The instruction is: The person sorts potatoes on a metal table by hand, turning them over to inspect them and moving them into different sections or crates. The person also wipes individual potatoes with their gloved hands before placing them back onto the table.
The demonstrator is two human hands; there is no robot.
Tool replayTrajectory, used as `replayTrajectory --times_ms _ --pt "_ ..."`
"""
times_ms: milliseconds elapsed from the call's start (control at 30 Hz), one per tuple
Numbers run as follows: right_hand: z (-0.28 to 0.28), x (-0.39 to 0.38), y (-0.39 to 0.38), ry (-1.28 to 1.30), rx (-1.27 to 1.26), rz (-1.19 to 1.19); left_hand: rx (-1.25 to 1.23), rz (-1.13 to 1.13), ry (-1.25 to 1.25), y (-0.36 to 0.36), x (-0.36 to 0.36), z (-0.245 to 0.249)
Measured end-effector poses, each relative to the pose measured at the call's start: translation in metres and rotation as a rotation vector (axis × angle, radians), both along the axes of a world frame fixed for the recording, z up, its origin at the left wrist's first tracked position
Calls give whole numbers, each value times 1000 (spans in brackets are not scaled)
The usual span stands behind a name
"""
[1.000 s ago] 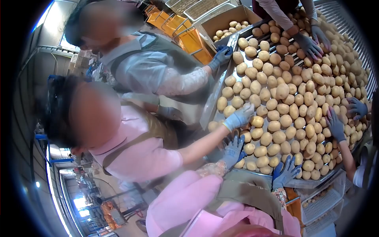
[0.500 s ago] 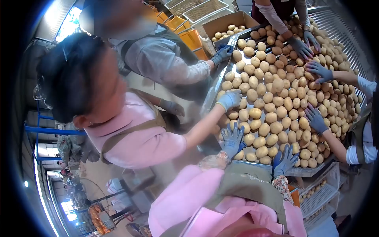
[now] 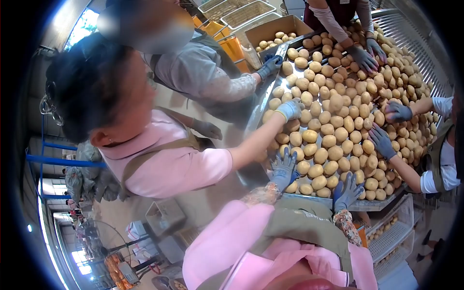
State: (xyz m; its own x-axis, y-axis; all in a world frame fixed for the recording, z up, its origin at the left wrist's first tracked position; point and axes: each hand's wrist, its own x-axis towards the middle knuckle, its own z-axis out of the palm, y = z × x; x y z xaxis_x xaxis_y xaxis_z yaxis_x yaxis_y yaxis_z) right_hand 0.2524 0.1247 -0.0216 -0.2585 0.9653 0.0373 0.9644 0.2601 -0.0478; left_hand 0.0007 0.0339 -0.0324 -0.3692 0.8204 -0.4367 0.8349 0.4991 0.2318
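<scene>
Many potatoes cover a metal sorting table. My left hand, in a grey-and-blue work glove below a floral sleeve, is at the table's near left corner. Its fingers are spread, their tips beside the outermost potatoes, and nothing is held. My right hand, gloved the same way, reaches over the near edge. Fingers apart, it lies against potatoes in the front row without gripping one. Its palm side is hidden from view.
A co-worker's gloved hand touches potatoes at the left side. Other workers' gloved hands work at the right and far side. A cardboard box holds potatoes beyond the far left corner. White plastic crates stand below the right edge.
The co-worker's hand on the left has moved farther over the potatoes. At right, a worker's upper hand has come nearer and curled. My hands stay nearly in place, fingers spread.
</scene>
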Motion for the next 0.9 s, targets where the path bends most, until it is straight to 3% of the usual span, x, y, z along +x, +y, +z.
replayTrajectory --times_ms 567,667,733,900 --pt "3 -2 0 16 -116 -59 -20 12 -18 -1 0 -5" --pt "-2 -2 1 -112 -120 -87 -46 -47 134 1 1 6" --pt "9 -1 0 38 -32 10 -74 13 -40 4 0 14" --pt "18 -11 -1 19 -9 28 -95 15 -39 5 3 -11"
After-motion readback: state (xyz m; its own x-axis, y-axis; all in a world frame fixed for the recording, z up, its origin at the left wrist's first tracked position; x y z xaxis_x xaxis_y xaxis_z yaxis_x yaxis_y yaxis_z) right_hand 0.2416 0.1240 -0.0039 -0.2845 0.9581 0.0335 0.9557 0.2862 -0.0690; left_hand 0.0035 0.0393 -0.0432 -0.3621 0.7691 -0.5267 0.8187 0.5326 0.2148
